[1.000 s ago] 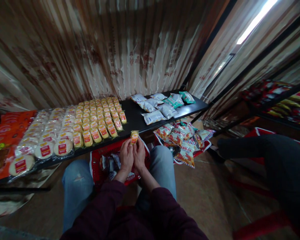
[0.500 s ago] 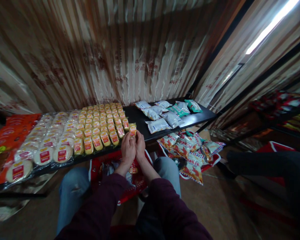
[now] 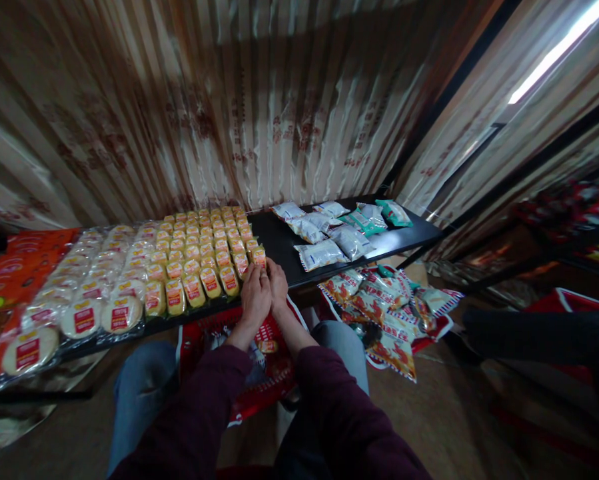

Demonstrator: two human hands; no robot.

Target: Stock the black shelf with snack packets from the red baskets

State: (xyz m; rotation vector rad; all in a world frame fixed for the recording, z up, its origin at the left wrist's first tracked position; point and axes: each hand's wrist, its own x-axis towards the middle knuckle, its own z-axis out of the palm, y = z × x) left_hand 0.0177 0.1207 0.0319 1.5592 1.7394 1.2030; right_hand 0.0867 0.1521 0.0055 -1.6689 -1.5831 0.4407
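Note:
Both hands meet at the shelf's front edge around a small yellow wrapped cake with an orange-red label. My left hand is closed at its near left side, and my right hand closes in from the right. Fingertips are partly hidden behind the cake and each other. The cake stands at the right end of the rows of matching wrapped cakes, next to its neighbours. Below my forearms, a red basket between my knees holds several packets, one a small yellow pack.
Round wrapped flatbreads and orange packs fill the left of the black shelf. Silver and green bags lie on its right. Another basket with snack bags stands right of my knee. A person's dark-clothed leg shows far right.
My hands have brought the wrapped cake slightly left and down, against the end of the rows. The whole view has shifted a little.

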